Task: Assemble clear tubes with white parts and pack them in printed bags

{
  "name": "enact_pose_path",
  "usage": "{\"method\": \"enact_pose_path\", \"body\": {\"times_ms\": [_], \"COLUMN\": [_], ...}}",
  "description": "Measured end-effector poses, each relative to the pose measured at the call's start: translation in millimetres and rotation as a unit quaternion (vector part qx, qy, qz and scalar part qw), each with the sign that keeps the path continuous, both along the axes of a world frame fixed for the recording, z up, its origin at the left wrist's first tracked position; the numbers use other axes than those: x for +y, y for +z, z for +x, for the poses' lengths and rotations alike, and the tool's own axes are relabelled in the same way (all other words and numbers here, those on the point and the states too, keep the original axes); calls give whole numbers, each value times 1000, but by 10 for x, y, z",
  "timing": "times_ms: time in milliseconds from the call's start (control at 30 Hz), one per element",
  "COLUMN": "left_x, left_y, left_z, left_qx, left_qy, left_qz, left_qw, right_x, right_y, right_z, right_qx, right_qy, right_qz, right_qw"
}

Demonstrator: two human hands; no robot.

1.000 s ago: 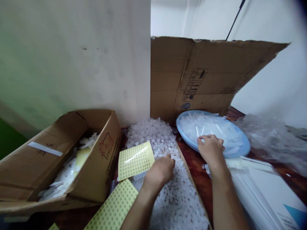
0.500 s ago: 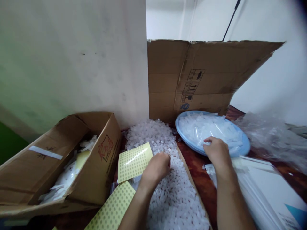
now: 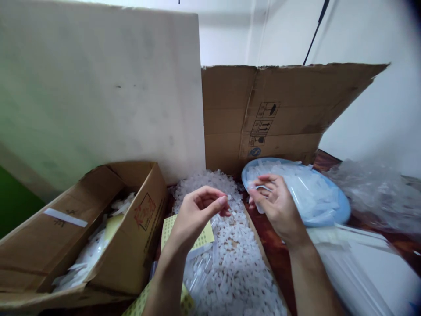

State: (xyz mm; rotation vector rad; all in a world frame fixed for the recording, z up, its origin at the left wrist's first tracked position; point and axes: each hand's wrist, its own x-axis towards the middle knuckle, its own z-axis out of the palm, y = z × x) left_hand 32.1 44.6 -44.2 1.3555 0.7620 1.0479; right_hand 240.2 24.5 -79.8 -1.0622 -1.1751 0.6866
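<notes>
My left hand (image 3: 204, 208) is above the pile, thumb and forefinger pinched on a small whitish plastic piece (image 3: 229, 198). My right hand (image 3: 276, 204) hovers at the left rim of the blue basin (image 3: 345, 208), closed on a small clear plastic bag (image 3: 258, 202) that hangs from the fingers. Beneath both hands spreads a layer of small white plastic pieces (image 3: 243, 259), heaped at the far end. Partly behind my left forearm lies a yellow sheet of round stickers (image 3: 205, 235). Many clear plastic bags (image 3: 312, 193) fill the basin.
An open cardboard box (image 3: 131, 237) with white plastic items stands on the left. Upright cardboard (image 3: 226, 118) leans at the back beside a pale panel (image 3: 148, 101). Crumpled clear plastic (image 3: 371, 188) lies right of the basin, flat white packets (image 3: 371, 263) in front.
My left hand has risen from the white pieces with one in its fingertips. My right hand has moved left from the basin with a clear bag. The view has tilted up slightly.
</notes>
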Motion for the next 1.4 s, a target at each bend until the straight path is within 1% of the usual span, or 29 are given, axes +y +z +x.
{"method": "enact_pose_path", "body": {"times_ms": [67, 100, 200, 267, 433, 600, 733, 867, 967, 1033, 1133, 1267, 1400], "left_x": [-19, -25, -26, -26, -44, -53, -31, -4, 5, 2, -16, -41, -49], "left_y": [60, 72, 71, 66, 98, 106, 63, 21, 13, 21, 44, 67, 78], "left_z": [-75, -103, -153, -168, -159, -118, -126, -139, -144, -151, -166, -187, -232], "left_qx": [-25, -29, -27, -24, -12, 8, 3, 36, 49, 44, 38, 28, 30], "left_qy": [7, 9, 13, 9, -27, -8, -8, -10, 4, 1, -31, -93, -120], "left_qz": [2, 3, 5, 5, 16, 41, 54, 65, 75, 73, 63, 43, 23], "left_qw": [1000, 1000, 1000, 1000, 999, 999, 999, 997, 996, 996, 997, 994, 992], "right_x": [-55, -81, -135, -152, -147, -139, -148, -136, -116, -110, -117, -135, -143], "right_y": [89, 125, 203, 233, 245, 242, 236, 214, 202, 200, 207, 213, 209], "right_z": [-147, -199, -286, -305, -312, -317, -316, -307, -285, -267, -247, -242, -236], "right_qx": [-42, -54, -52, -43, -55, -46, -36, -39, -43, -45, -48, -41, -31], "right_qy": [73, 99, 132, 138, 143, 141, 145, 157, 144, 131, 133, 175, 196], "right_qz": [-3, -3, 1, 3, 10, 23, 23, 19, 16, 15, 16, 18, 12], "right_qw": [996, 994, 990, 989, 988, 989, 989, 987, 989, 990, 990, 984, 980]}}
